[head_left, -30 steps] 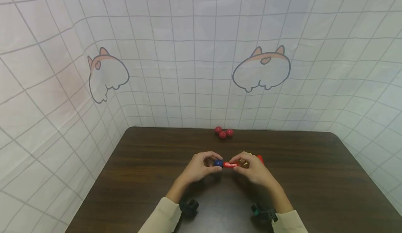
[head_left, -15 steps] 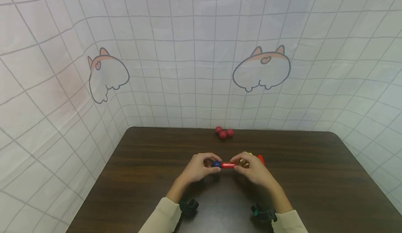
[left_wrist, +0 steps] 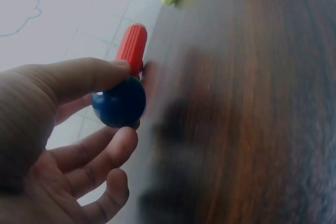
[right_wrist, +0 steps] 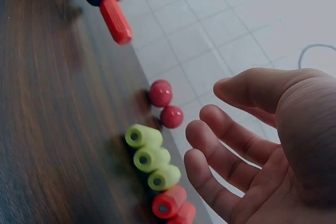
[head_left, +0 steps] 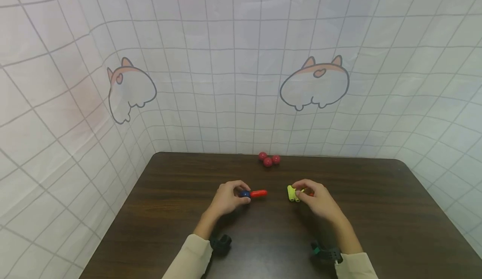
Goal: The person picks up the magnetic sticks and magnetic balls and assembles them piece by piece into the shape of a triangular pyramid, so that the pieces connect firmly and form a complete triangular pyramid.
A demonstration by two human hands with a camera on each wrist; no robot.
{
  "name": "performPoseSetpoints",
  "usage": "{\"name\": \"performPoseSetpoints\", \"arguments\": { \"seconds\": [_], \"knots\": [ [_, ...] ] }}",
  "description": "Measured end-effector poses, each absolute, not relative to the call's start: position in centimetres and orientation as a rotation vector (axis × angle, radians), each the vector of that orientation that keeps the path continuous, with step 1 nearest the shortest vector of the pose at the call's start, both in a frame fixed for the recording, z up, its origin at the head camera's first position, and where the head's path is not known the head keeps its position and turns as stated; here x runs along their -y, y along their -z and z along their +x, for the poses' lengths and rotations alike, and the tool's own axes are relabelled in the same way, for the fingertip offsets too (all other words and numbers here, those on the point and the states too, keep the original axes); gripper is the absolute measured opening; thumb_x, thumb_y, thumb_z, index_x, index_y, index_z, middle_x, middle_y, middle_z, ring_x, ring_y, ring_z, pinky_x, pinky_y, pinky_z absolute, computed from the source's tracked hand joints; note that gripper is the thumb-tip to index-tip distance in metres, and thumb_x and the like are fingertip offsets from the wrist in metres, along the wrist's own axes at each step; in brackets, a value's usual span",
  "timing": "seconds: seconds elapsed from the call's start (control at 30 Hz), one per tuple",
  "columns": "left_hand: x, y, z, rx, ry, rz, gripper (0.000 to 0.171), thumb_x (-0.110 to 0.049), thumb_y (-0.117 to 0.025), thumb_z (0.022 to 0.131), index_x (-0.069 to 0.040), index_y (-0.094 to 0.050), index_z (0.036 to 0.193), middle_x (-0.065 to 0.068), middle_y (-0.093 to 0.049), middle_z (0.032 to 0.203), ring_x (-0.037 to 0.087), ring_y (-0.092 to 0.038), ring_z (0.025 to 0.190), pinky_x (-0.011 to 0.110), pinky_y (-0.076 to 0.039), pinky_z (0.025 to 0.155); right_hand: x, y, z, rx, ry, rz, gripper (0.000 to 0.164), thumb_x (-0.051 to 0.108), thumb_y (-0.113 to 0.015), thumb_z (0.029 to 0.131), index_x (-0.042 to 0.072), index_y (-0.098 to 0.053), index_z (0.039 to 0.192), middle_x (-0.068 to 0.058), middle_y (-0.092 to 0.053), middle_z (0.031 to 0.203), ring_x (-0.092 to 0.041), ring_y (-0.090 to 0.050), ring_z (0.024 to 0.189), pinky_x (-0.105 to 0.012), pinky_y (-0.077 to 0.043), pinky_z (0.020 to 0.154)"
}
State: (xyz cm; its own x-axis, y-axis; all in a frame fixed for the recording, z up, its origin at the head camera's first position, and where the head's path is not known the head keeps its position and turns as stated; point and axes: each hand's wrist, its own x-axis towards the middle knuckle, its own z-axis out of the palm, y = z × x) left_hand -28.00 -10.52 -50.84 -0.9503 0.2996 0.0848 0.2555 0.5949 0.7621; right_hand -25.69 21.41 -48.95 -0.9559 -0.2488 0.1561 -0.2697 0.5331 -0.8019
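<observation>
My left hand [head_left: 227,198] pinches a dark blue ball [left_wrist: 121,103] between thumb and fingers. From the ball sticks out a red ridged rod [left_wrist: 132,48], its far end pointing right in the head view. My right hand [head_left: 318,198] is over the table beside several short yellow-green rods [right_wrist: 152,159], with its fingers loosely bent and nothing between them in the right wrist view. Holes show in the rods' ends. Next to them in the row lie red rods [right_wrist: 169,203], mostly hidden by the right hand in the head view.
Three dark red balls [head_left: 267,162] sit together near the back edge of the dark wooden table [head_left: 180,174]. Behind it hangs a white gridded cloth [head_left: 222,82] with cartoon animal prints. Each wrist wears a black strapped device [head_left: 222,244].
The right hand has let go of the red rod and moved right to the yellow-green rods. The left hand has drawn left, carrying the blue ball and red rod with it.
</observation>
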Motion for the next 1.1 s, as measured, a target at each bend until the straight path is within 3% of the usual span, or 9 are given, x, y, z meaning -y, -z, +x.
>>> {"name": "performPoseSetpoints", "arguments": {
  "seconds": [0.3,0.57,0.8,1.1],
  "knots": [
    [11.1,51.6,-28.4,-2.783,-1.298,0.426,0.019,-0.029,-0.084,0.086,-0.021,-0.074,0.099,0.001,-0.073,0.097,0.013,-0.06,0.075,0.033,-0.049,0.069,-22.7,48.6,-25.6,2.699,-1.549,0.434,0.028,0.017,-0.064,0.102,0.001,-0.066,0.124,-0.02,-0.068,0.109,-0.028,-0.065,0.077,-0.036,-0.056,0.068],
    [11.3,51.8,-28.5,-2.78,-1.301,0.409,0.019,-0.031,-0.082,0.087,-0.022,-0.073,0.101,0.004,-0.073,0.103,0.013,-0.061,0.073,0.033,-0.05,0.068,-23.3,48.6,-25.6,2.682,-1.568,0.413,0.029,0.017,-0.064,0.102,-0.001,-0.065,0.125,-0.022,-0.068,0.115,-0.027,-0.065,0.083,-0.033,-0.054,0.071],
    [11.5,51.9,-28.5,-2.799,-1.287,0.46,0.016,-0.03,-0.079,0.091,-0.025,-0.075,0.105,0.0,-0.072,0.101,0.013,-0.062,0.084,0.033,-0.049,0.07,-23.4,48.6,-25.9,2.659,-1.598,0.406,0.029,0.017,-0.064,0.102,-0.002,-0.065,0.125,-0.024,-0.067,0.118,-0.025,-0.065,0.088,-0.033,-0.055,0.072],
    [11.9,52.3,-28.6,-2.736,-1.349,0.452,0.016,-0.031,-0.079,0.091,-0.023,-0.075,0.104,0.0,-0.072,0.099,0.012,-0.064,0.076,0.031,-0.051,0.066,-23.0,48.5,-27.7,2.627,-1.647,0.453,0.03,0.013,-0.066,0.1,-0.001,-0.063,0.127,-0.027,-0.065,0.114,-0.026,-0.065,0.085,-0.034,-0.056,0.072]
  ]
}}
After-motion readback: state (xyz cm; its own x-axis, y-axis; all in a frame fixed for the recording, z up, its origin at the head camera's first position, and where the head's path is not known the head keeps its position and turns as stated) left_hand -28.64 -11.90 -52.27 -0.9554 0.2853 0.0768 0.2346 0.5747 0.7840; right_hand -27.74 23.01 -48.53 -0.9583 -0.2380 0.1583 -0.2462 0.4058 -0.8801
